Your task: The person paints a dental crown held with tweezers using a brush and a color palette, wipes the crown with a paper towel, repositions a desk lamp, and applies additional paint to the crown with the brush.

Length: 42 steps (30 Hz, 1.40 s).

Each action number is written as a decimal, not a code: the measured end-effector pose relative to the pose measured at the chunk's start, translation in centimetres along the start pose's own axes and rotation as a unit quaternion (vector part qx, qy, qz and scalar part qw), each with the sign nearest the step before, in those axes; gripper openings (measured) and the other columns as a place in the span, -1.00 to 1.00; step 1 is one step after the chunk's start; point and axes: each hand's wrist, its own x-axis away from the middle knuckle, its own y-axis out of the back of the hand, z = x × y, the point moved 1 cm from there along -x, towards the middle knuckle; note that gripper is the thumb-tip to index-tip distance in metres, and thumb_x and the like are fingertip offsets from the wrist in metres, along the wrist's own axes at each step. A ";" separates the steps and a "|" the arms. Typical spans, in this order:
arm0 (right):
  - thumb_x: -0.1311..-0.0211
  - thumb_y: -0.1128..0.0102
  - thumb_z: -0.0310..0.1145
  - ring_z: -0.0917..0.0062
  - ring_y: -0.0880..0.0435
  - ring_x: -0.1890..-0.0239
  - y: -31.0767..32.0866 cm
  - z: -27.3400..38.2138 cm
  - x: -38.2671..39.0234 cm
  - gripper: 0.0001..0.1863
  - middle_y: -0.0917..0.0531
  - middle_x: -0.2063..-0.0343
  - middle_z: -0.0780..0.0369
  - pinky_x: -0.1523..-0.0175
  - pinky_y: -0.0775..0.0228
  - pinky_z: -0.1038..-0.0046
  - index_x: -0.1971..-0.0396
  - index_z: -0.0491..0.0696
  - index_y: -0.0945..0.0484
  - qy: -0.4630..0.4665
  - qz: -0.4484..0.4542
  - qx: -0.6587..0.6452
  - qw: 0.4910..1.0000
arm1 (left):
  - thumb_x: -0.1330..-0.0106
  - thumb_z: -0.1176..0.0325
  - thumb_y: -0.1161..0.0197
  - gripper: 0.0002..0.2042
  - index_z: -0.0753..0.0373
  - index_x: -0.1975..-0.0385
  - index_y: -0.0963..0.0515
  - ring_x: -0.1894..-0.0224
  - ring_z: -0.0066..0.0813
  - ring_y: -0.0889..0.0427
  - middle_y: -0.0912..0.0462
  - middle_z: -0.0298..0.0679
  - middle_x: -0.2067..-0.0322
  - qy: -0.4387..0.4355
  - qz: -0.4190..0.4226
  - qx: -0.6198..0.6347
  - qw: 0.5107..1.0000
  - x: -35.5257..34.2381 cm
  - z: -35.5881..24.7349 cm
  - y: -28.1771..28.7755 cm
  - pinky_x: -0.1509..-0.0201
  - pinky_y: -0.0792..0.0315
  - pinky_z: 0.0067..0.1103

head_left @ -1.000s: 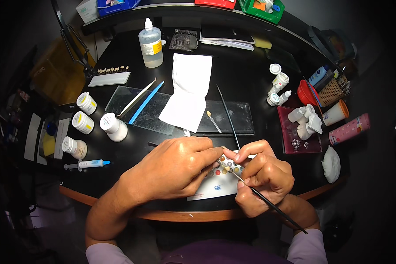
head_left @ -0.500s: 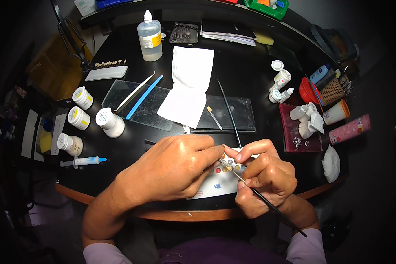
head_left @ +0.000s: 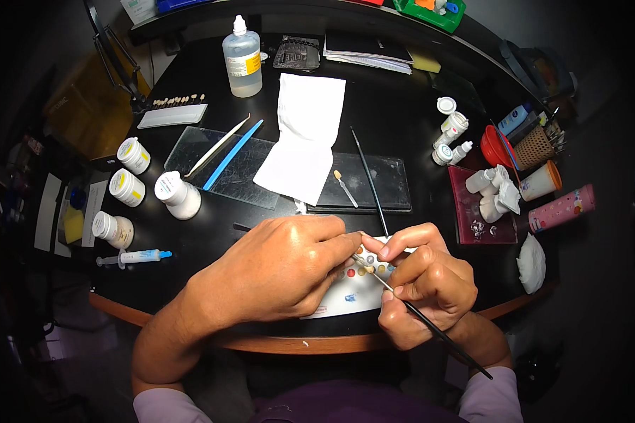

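Note:
My left hand (head_left: 289, 264) is closed in a pinch on a thin, pale stem; a small tooth-coloured piece (head_left: 369, 270) sits at its end. Most of the stem is hidden by the fingers. In my right hand (head_left: 430, 282) is a fine black-handled brush (head_left: 441, 334), slanting down to the right, its thin tip at or very near the tooth-coloured piece. The two hands meet at the fingertips. Beneath them lies a white palette card (head_left: 346, 303) with coloured spots and a blue smear.
A folded white tissue (head_left: 307, 127), a dark slab (head_left: 395, 173) with a shade tab (head_left: 344, 187) and a second brush (head_left: 370, 176) lie beyond. Jars (head_left: 178, 194) and a syringe (head_left: 144, 256) stand and lie left; bottles on a red tray (head_left: 466, 225) are right.

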 end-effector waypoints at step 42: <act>0.17 -0.33 -0.70 0.25 -0.72 0.21 0.7 0.5 0.0 -0.75 -0.60 0.56 0.22 -0.03 -0.77 0.17 0.56 -0.10 -0.44 0.022 -0.030 -0.023 0.999 | -0.22 0.59 -0.46 -0.65 0.30 -0.04 -0.75 0.42 -0.28 -0.65 -0.66 -0.19 0.46 -0.084 -0.049 0.084 0.992 -0.9 0.9 0.3 0.24 -0.50 -0.42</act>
